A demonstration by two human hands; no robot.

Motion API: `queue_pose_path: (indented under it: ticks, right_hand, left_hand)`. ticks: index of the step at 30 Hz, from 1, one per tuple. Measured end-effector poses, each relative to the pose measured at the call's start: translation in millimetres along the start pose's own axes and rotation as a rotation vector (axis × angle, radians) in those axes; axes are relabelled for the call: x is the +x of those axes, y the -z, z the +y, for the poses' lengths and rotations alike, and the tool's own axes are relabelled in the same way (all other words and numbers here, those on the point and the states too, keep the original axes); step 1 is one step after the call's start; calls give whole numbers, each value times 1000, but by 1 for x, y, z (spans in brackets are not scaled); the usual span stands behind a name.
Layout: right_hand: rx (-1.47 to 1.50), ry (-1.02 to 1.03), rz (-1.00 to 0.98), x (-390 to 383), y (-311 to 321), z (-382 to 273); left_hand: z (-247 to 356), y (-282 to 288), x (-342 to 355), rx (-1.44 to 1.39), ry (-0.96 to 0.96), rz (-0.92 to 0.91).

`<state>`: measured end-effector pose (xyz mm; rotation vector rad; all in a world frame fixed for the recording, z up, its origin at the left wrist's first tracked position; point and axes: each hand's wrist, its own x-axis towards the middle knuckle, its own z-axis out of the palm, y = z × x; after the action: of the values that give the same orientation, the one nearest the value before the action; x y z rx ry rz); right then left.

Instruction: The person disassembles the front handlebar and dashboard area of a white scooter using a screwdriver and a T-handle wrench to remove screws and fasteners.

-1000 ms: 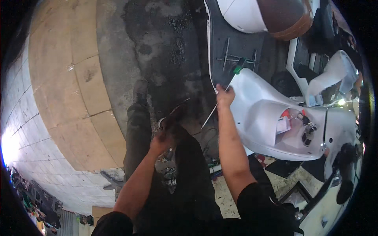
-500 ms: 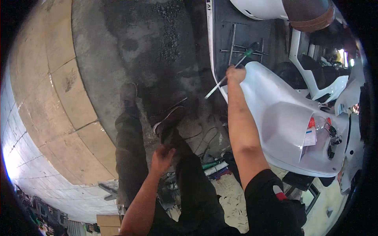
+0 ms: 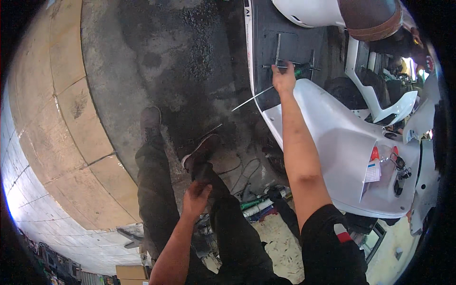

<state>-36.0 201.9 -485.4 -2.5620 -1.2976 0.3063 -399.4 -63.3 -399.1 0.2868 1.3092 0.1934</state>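
My right hand (image 3: 284,81) is closed around a long screwdriver (image 3: 251,100) above the scooter's dark footboard (image 3: 266,45). Its green handle shows on the far right side of my fingers, and the thin shaft points down left past the footboard's white edge. My fingertips are at a T-handle wrench (image 3: 278,46) lying on the footboard; whether they grip it too I cannot tell. A second metal bar (image 3: 312,59) lies beside it. My left hand (image 3: 195,198) rests at my right lower leg with its fingers curled; no object shows in it.
The scooter's white body panel (image 3: 327,123) stands to the right, with keys (image 3: 403,166) and papers (image 3: 373,170) in its front pocket. A brown seat (image 3: 368,19) is at the top right. A thin rod (image 3: 209,132) lies near my shoe. Cardboard sheets (image 3: 71,99) cover the left floor.
My right hand has moved a little farther away, onto the T-handle wrench. The screwdriver has shifted with it, its tip now farther left. My left hand stays by the leg.
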Motion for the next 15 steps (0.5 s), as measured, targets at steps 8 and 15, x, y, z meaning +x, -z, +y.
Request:
queue_pose_path:
  ticks: [8,15]
  right_hand:
    - [-196,75,-89,20,-13,-15]
    - [165,83,399,62,33,3]
  left_hand:
    - [10,5,-3,132,-22,54]
    - [18,9,-2,106,60,-8]
